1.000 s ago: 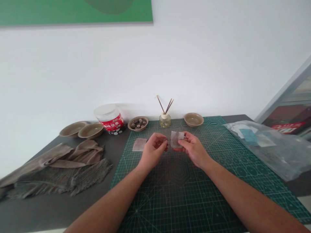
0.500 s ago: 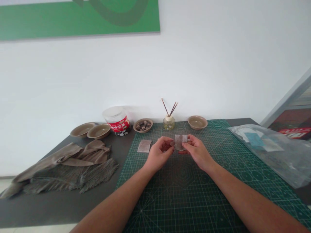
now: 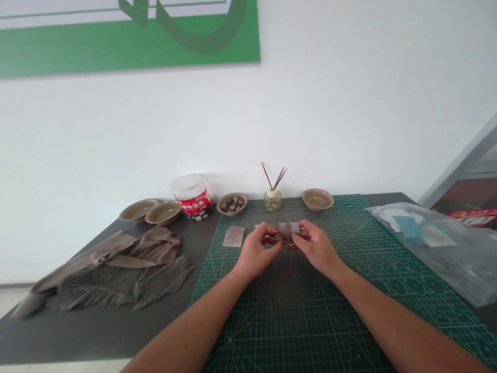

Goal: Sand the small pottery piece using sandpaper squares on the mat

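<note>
The tabletop point(image 3: 58, 339) is dark grey. On its left part lies a crumpled brown cloth with grey fringes point(image 3: 149, 254); behind it stand two shallow, round brown bowls point(image 3: 163, 213), and just beside these a plastic jar with a red label point(image 3: 194, 203). To the right is spread a green cutting mat with pale grid lines point(image 3: 295, 336), on which lies a thin, greyish square sheet point(image 3: 234, 237). A clear plastic bag point(image 3: 464, 264) rests over the mat's right edge, partly on the tabletop.

A head camera faces the wall point(image 3: 330, 114), looking down across the table point(image 3: 108, 336).
</note>
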Action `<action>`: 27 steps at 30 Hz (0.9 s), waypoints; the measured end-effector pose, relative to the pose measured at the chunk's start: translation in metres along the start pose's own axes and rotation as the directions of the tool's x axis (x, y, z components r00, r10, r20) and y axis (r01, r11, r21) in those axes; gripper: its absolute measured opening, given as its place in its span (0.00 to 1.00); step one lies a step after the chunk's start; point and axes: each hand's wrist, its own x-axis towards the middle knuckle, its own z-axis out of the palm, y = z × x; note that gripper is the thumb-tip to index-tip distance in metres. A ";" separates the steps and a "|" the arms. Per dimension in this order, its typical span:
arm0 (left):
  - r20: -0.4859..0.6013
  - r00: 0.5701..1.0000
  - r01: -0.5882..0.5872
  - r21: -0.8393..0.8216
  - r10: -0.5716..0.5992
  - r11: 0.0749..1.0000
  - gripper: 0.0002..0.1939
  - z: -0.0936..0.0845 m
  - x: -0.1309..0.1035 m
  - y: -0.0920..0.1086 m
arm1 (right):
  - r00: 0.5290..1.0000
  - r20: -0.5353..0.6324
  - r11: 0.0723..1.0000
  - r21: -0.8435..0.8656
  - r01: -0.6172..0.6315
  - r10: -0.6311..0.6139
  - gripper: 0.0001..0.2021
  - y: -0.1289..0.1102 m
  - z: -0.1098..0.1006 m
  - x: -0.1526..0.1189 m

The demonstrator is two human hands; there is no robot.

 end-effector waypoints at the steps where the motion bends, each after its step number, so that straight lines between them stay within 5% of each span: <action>1: -0.002 1.000 0.000 0.005 0.000 1.000 0.10 0.000 0.000 -0.001 | 1.000 -0.004 1.000 -0.012 0.009 -0.009 0.08 0.000 0.000 0.000; 19: 0.145 0.973 0.198 -0.122 -0.179 0.973 0.09 -0.001 0.000 -0.001 | 0.977 0.083 0.903 -0.373 0.213 -0.196 0.04 -0.010 0.003 -0.007; 27: 0.196 0.964 0.212 -0.154 -0.181 0.965 0.08 0.001 -0.002 0.007 | 0.933 0.114 0.707 -0.623 0.335 -0.342 0.11 -0.006 0.001 -0.008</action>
